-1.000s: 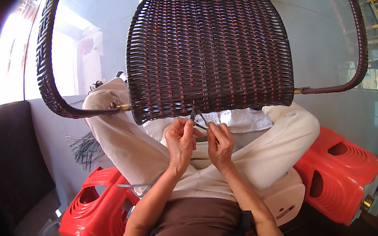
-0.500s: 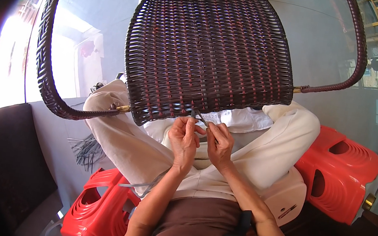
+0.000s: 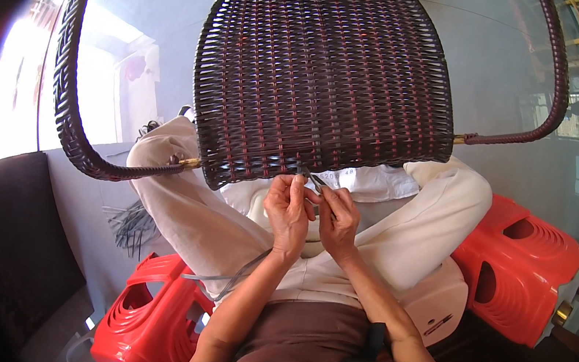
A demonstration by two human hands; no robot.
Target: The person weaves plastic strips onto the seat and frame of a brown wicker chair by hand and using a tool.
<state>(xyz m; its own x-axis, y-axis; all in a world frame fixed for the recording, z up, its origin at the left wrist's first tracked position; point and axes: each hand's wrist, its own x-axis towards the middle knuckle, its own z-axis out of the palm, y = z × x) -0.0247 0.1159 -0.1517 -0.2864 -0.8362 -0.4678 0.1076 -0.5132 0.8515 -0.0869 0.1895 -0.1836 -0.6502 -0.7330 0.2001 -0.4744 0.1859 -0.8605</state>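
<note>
A dark brown woven wicker chair point(image 3: 326, 75) with reddish strands rests across my lap, its panel's lower edge facing me. My left hand point(image 3: 288, 207) is closed at this edge, thumb and fingers pinching a short dark strip point(image 3: 303, 172). Close beside it, my right hand point(image 3: 338, 221) is wrapped round a thin, pointed tool point(image 3: 317, 180), its tip up by the strip and the edge. Most of the tool is hidden in my fingers, so its exact kind does not show.
Curved woven arms point(image 3: 65, 90) frame the panel on both sides. Red plastic stools point(image 3: 525, 270) stand to my right and lower left. A bundle of grey strips point(image 3: 134, 226) lies on the left, near a dark seat point(image 3: 18, 239). White printed cloth point(image 3: 378, 182) lies under the edge.
Both hands stay at the edge, shifted very slightly. The tool's tip has tilted and drawn a little away from the weave. The chair has moved slightly.
</note>
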